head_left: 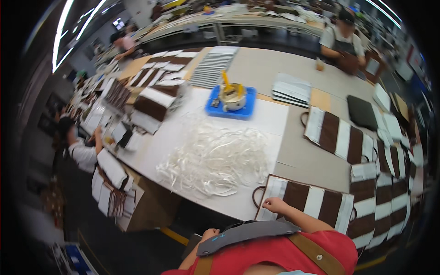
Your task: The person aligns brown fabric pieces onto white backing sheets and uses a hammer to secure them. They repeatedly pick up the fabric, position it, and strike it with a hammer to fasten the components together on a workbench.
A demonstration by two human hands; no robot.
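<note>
Brown-and-white striped panel [311, 204] with a looped brown handle lies flat at the near edge of the table [298, 151], and the right hand [273, 205] sits on its near left corner, fingers curled down onto the fabric, pinching or just pressing, can't tell which. Left hand [210, 234] is below the table edge, closed loosely around the end of a grey curved strip [247, 232] that runs across the person's red shirt. Just left of the panel there's a big tangle of white ribbon scraps [215, 160] on white sheets. Further back, near the middle, a blue tray [215, 107] carries a pot with yellow-handled brushes. More striped panels [339, 137] are laid out toward the right edge.
</note>
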